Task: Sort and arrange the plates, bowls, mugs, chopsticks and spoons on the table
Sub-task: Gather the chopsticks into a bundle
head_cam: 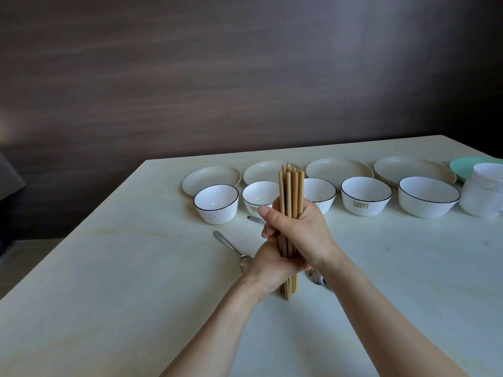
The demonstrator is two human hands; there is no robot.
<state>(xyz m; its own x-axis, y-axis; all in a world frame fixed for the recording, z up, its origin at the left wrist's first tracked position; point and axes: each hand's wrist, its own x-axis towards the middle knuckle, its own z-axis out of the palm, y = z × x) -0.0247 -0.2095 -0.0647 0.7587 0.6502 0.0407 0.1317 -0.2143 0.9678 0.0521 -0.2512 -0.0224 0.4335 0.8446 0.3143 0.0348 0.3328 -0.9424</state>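
A bundle of several wooden chopsticks stands upright on the pale table, tips down. My right hand grips the bundle around its middle. Just below, my left hand grips its lower part. Behind them runs a row of several white bowls with dark rims, from the leftmost bowl to the rightmost bowl. Several cream plates lie in a row behind the bowls. A metal spoon lies left of my hands. Another spoon shows on their right.
A mint-green plate and a white mug sit at the far right edge. A third spoon's handle pokes out near the second bowl. A dark wood-grain wall rises behind the table.
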